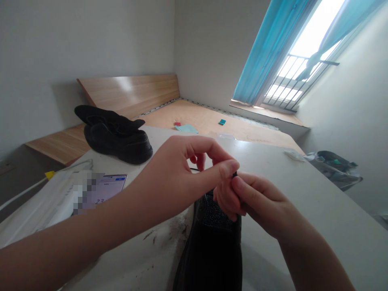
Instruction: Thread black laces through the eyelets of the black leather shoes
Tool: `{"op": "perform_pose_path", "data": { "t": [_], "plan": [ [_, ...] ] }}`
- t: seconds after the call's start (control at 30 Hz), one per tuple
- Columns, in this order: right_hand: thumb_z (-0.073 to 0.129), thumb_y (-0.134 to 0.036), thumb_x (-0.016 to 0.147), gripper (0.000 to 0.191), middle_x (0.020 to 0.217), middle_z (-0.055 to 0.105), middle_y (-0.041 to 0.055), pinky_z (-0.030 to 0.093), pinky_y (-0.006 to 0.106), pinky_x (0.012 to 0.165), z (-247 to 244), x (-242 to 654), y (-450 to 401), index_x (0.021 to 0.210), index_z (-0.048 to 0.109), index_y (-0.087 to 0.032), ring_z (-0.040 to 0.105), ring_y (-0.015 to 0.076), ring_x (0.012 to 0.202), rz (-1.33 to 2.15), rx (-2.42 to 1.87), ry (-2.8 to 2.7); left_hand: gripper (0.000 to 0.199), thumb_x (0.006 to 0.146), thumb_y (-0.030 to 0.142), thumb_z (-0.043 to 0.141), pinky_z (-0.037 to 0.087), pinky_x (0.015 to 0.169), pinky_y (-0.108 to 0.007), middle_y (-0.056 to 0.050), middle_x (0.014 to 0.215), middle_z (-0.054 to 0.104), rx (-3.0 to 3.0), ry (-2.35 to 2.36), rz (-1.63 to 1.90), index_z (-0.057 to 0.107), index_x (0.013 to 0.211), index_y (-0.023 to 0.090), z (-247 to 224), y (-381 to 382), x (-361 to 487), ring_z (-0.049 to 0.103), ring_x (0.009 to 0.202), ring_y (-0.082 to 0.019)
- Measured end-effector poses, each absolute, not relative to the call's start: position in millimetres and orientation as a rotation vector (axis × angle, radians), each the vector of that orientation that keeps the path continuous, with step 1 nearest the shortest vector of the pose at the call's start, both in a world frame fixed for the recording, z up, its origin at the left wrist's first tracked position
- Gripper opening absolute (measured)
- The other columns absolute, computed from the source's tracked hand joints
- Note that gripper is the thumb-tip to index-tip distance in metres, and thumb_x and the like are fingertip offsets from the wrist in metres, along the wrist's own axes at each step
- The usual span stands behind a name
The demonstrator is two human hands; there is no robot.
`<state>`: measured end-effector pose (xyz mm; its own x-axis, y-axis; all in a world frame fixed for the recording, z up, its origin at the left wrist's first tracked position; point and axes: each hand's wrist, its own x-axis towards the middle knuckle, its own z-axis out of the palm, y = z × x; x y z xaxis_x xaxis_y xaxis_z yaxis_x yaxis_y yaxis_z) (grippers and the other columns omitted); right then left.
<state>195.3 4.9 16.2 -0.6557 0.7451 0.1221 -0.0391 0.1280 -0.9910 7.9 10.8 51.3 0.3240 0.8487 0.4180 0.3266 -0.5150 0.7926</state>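
A black shoe (212, 254) stands on the white table right before me, toe away from my body or hidden under the hands; I cannot tell which. Above its textured part, both hands meet in a pinch. Between thumb and fingers of my left hand (200, 165) shows the tip of a black shoelace (235, 174), mostly hidden. My right hand (254, 198) pinches the same lace just below, its fingers curled close over the shoe. Farther left, a second black shoe (118, 139) rests on the table with a dark flap or insole sticking up.
Left of my arm lie a phone (119, 184) and a clear plastic bag (39, 202). Dark smudges mark the white table (303, 198). Beyond it is a wooden board (206, 117) with a light blue cloth-like piece (187, 129) and a teal item (222, 122). A grey bag (336, 169) is at right.
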Motion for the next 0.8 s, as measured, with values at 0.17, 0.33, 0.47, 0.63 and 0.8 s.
{"op": "perform_pose_path", "data": {
  "t": [0.17,0.33,0.47,0.63,0.8],
  "plan": [
    [0.038,-0.046,0.101,0.043,0.060,0.042,-0.0032,0.033,0.032,0.063,18,195,3,0.067,0.047,-0.020,0.039,0.0129,0.059,1.598,-0.747,-1.800,0.016,0.083,0.030,0.064,0.044,0.061,-0.022,0.008,0.063,0.066,2.073,1.089,1.150,0.071,0.070,0.025,51,7,9,0.056,0.062,-0.010],
    [0.038,-0.050,0.100,0.044,0.062,0.038,-0.0039,0.027,0.027,0.052,17,194,4,0.068,0.044,-0.019,0.034,0.0110,0.057,1.544,-0.835,-1.806,0.018,0.089,0.029,0.056,0.043,0.064,-0.022,0.008,0.068,0.064,2.121,1.113,1.159,0.067,0.076,0.024,51,13,5,0.057,0.066,-0.011],
    [0.038,-0.053,0.099,0.047,0.062,0.034,-0.0047,0.023,0.027,0.049,16,195,6,0.066,0.041,-0.020,0.028,0.0104,0.055,1.427,-0.890,-1.816,0.025,0.093,0.026,0.040,0.046,0.080,-0.030,0.002,0.096,0.068,2.376,1.299,0.652,0.063,0.102,0.025,39,26,1,0.061,0.090,-0.017],
    [0.037,-0.048,0.100,0.043,0.063,0.039,-0.0041,0.028,0.026,0.054,13,195,11,0.068,0.044,-0.020,0.035,0.0114,0.059,0.949,-1.188,-1.984,0.027,0.083,0.011,0.045,0.037,0.094,-0.047,-0.011,0.103,0.068,2.605,1.437,0.042,0.071,0.091,0.019,12,38,2,0.058,0.104,-0.030],
    [0.036,-0.044,0.100,0.039,0.063,0.042,-0.0046,0.030,0.025,0.053,8,196,16,0.070,0.045,-0.021,0.037,0.0114,0.059,0.895,-1.241,-2.047,0.039,0.084,0.011,0.039,0.043,0.087,-0.048,-0.014,0.092,0.074,2.519,1.432,-0.157,0.070,0.107,0.018,6,38,-1,0.067,0.088,-0.030]
  ]
}}
